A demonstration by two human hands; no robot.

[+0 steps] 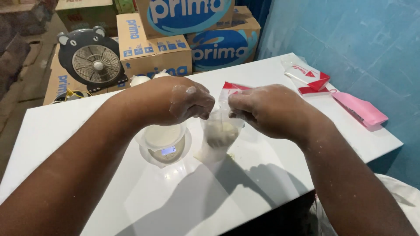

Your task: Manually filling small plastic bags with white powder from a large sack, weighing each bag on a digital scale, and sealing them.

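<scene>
- The clear plastic bag (217, 133) hangs between the two hands, just right of the small scale (166, 150) on the white counter (183, 196); its bottom appears to rest on the counter.
- The left hand (186, 102) pinches the bag's upper left edge, its grip closed on the plastic with fingertips turned down.
- The right hand (267, 109) pinches the opposite edge, its grip likewise closed on the bag, holding the mouth apart.
- The bag is see-through, with a pale, doughy white mass sitting in its lower half.
- Both hands are dusted with white smears, backs up, wrists raised above the counter, forearms reaching in from the near edge.
- A clear cup (162, 135) of whitish contents stands on the scale, under the left hand.
- Beyond the bag from the scale lie red-and-white packets (313, 81) and a pink packet (361, 109).
- Behind the scale, off the counter, stand cardboard boxes (153, 48) and a small bear-shaped fan (92, 59).
</scene>
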